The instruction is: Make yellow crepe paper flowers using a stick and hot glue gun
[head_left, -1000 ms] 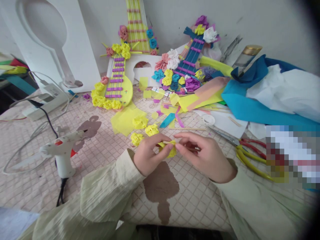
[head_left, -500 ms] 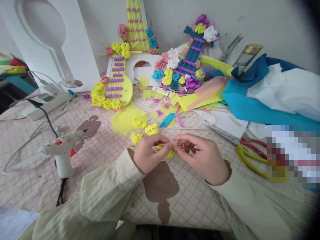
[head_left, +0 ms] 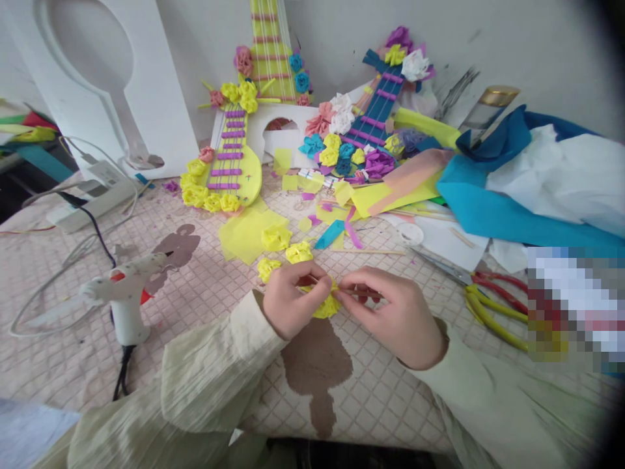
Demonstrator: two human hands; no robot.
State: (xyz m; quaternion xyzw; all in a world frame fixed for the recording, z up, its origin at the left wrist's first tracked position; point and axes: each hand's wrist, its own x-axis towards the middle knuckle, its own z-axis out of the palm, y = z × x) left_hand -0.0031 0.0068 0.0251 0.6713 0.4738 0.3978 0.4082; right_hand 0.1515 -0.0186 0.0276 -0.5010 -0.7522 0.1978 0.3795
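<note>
Though a pixelated patch [head_left: 576, 306] is unreadable, hands [head_left: 297, 299] [head_left: 393, 312] hold yellow paper [head_left: 326, 309].

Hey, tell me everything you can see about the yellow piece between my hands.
The yellow piece is bright and small, looks like thin crepe paper, and has ruffled, folded edges. Your left hand grips it, hiding much of it. At its right side is your right hand, holding a thin brownish stick that seems to reach it. Whether it touches the table below is unclear.
</note>
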